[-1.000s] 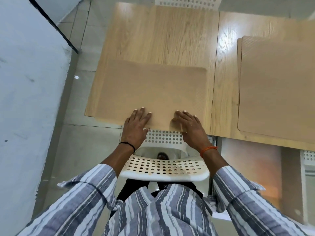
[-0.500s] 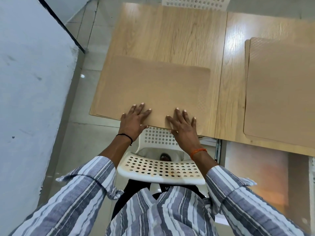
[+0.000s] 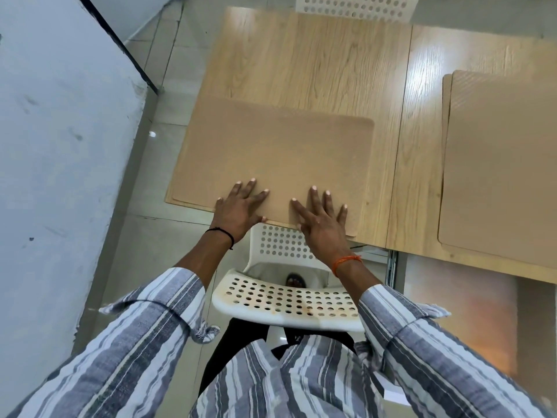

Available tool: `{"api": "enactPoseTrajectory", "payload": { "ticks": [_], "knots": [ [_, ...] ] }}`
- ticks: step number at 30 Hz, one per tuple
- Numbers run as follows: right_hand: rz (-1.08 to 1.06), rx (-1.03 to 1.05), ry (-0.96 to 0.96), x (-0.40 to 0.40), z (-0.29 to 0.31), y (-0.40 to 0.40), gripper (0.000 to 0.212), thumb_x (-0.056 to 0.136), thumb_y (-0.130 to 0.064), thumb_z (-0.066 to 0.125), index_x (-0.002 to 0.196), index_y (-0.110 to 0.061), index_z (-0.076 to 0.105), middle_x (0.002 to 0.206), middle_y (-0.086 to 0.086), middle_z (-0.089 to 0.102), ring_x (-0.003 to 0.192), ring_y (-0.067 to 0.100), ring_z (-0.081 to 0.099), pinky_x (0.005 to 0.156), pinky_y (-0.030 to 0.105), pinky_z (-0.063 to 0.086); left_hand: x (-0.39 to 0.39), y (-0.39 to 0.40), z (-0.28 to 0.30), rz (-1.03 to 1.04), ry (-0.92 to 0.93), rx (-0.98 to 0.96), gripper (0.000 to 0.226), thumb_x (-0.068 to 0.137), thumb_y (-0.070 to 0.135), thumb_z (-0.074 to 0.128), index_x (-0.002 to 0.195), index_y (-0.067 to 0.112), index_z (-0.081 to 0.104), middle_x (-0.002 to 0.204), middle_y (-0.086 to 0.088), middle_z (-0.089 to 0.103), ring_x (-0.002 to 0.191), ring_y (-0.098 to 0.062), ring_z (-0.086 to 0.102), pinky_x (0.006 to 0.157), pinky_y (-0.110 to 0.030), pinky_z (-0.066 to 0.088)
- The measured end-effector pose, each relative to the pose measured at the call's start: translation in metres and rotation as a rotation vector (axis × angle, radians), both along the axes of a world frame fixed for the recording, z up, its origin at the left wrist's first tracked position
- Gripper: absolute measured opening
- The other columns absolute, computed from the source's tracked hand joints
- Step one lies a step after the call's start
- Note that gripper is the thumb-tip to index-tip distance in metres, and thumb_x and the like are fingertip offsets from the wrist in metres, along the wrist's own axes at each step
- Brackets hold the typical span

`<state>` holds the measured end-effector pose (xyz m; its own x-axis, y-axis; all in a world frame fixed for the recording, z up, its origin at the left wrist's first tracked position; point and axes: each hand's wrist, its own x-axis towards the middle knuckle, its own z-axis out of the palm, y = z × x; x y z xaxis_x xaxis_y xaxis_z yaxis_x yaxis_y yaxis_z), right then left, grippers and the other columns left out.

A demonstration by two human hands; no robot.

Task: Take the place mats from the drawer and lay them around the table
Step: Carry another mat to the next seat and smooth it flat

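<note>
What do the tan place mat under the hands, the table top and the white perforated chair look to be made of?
The tan rectangular place mat looks like thin cork or a woven-textured sheet: matte, finely grained, with rounded corners. The light wooden table top seems to be laminate or veneer with an oak-like grain and a glossy sheen. The white perforated chair is probably moulded plastic, smooth, with round holes and brownish stains.

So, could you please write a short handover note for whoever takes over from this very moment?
Left hand: open, flat on the near edge of the near mat.
Right hand: open, flat on the same edge.
Near mat lies on the table at the left end, above the white chair; a second edge shows beneath it.
Mats at the right: at least two, stacked.
Done: this place laid.
Left: spread the stacked mats round the other places.
</note>
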<state>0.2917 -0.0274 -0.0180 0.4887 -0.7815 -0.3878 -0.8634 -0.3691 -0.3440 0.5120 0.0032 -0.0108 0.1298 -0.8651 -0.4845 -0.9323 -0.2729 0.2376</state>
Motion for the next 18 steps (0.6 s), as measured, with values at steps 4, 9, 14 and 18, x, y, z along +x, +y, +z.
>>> {"api": "enactPoseTrajectory", "payload": {
  "ticks": [4,9,14,18],
  "knots": [
    [0.001,0.030,0.002,0.000,0.002,-0.005,0.059,0.103,-0.028,0.043,0.154,-0.042,0.017,0.165,0.001,-0.016,0.151,0.032,-0.016,0.117,0.066,-0.003,-0.003,-0.001,-0.002,0.005,-0.012,0.004,0.062,0.093,0.043,0.056,0.148,0.044,0.028,0.163,0.012,0.005,0.151,-0.020,0.003,0.113,-0.057,0.023],
    [0.038,0.069,0.061,0.001,0.006,-0.010,0.059,0.103,-0.031,0.042,0.154,-0.042,0.016,0.165,0.002,-0.014,0.151,0.033,-0.012,0.117,0.068,0.004,-0.001,-0.003,0.000,0.003,-0.017,0.017,0.058,0.096,0.036,0.054,0.148,0.044,0.029,0.163,0.012,0.007,0.151,-0.020,0.006,0.111,-0.058,0.028],
    [-0.001,0.122,0.086,0.010,0.017,-0.020,0.050,0.103,-0.027,0.036,0.152,-0.036,0.028,0.166,0.003,0.003,0.152,0.034,0.003,0.114,0.069,0.018,0.000,-0.006,0.001,0.003,0.007,-0.045,0.051,0.100,0.019,0.044,0.146,0.041,0.036,0.161,0.011,0.019,0.149,-0.022,0.018,0.109,-0.048,0.037],
    [-0.042,0.042,0.038,0.019,0.026,-0.031,0.042,0.101,-0.018,0.037,0.141,-0.022,0.048,0.150,0.011,0.043,0.133,0.036,0.044,0.102,0.055,0.046,0.002,-0.015,0.005,-0.003,-0.018,-0.120,0.041,0.098,0.018,0.046,0.137,0.030,0.053,0.154,0.006,0.038,0.139,-0.025,0.039,0.107,-0.042,0.040]
  ]
}}
